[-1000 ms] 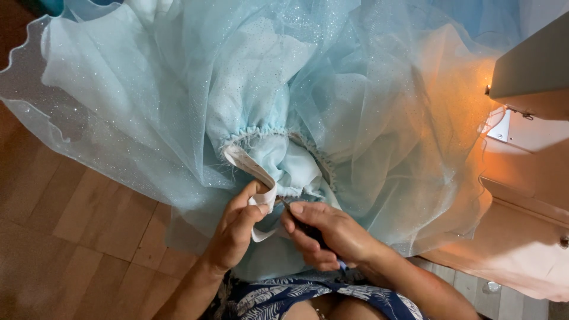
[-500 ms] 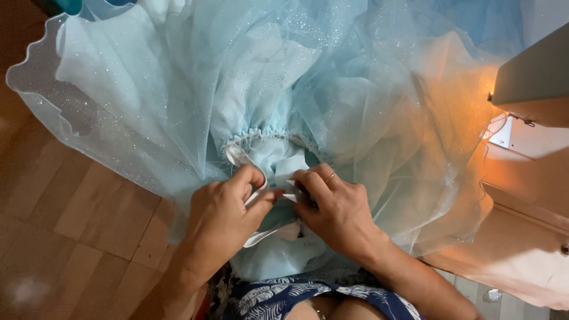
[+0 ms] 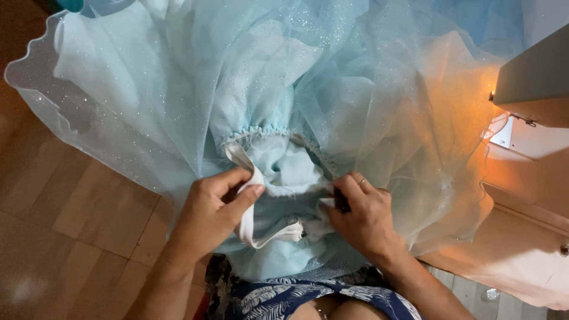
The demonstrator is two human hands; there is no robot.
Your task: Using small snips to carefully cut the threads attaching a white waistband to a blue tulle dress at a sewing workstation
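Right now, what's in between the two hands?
In the head view, the gathered waist opening of the pale blue dress lies between the left hand and right hand. A white band loops down there from the left hand.

Left hand [image 3: 214, 214]: back up, forearm entering from lower left, fingers curled, thumb and forefinger pinched together at the tip. Right hand [image 3: 363, 218]: back up, forearm entering from lower right, fingers bent downward and closed, ring on one finger. Hands near each other, not touching.
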